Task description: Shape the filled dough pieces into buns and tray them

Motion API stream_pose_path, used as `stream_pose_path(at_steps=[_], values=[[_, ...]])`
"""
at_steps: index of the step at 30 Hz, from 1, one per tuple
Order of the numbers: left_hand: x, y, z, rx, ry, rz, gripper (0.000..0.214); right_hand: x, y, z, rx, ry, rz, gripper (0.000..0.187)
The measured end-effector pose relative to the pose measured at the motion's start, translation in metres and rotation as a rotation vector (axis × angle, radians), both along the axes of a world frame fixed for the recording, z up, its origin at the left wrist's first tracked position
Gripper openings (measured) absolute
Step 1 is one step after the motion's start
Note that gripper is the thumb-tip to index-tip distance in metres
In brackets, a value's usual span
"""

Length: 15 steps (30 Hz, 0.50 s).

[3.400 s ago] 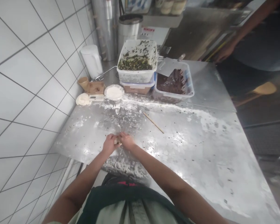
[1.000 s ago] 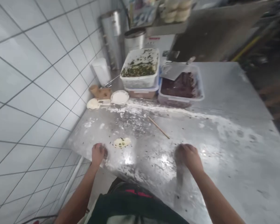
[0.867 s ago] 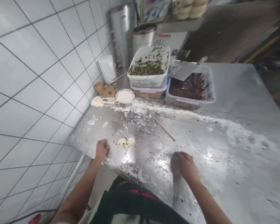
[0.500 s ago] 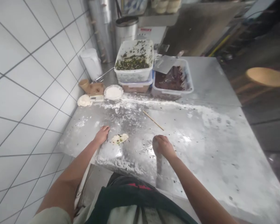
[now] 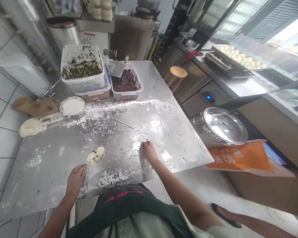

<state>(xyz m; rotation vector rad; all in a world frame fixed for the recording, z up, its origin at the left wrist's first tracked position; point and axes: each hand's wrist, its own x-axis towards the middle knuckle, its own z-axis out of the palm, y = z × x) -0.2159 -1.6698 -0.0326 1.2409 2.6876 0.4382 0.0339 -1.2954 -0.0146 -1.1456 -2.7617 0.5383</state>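
Note:
On the floured metal worktop [image 5: 173,132] lies a small flattened piece of dough [image 5: 95,156] with green and dark bits of filling on it. My left hand [image 5: 76,178] rests near the front edge, just left of the dough and apart from it, fingers curled in. Further right, my right hand [image 5: 149,151] sits on the metal with its fingers closed like a fist. Nothing sticks out of either hand. A thin wooden stick [image 5: 122,122] lies beyond the dough, touched by neither hand.
Behind stand a tub of chopped green filling [image 5: 81,79], a tub of dark red filling [image 5: 127,95], a plate of flour [image 5: 72,106] and a dough lump [image 5: 31,128]. To the right are a lidded steel pot [image 5: 224,125], an orange bag [image 5: 240,158] and another person's foot [image 5: 225,214].
The view has swung to the right, showing the counter, pot and bag there. My left hand now lies nearer the front edge relative to the dough. Dough and stick stay put.

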Motion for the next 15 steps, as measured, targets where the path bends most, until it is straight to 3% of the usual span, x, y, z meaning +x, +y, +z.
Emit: stream_pose_path(at_steps=[4, 8, 11, 15], values=[[0.01, 0.006, 0.01, 0.045, -0.091, 0.091, 0.025, -0.033, -0.008, 0.003, -0.028, 0.073, 0.178, 0.03], [0.032, 0.025, 0.021, 0.124, -0.218, 0.142, 0.023, -0.051, 0.025, 0.01, -0.001, 0.096, 0.09, 0.038], [0.05, 0.055, 0.025, 0.19, -0.324, 0.107, 0.022, -0.052, 0.023, 0.01, 0.008, 0.071, 0.154, 0.039], [0.067, 0.106, 0.02, 0.251, -0.437, 0.025, 0.024, -0.036, -0.009, 0.011, -0.125, 0.046, 0.377, 0.034]])
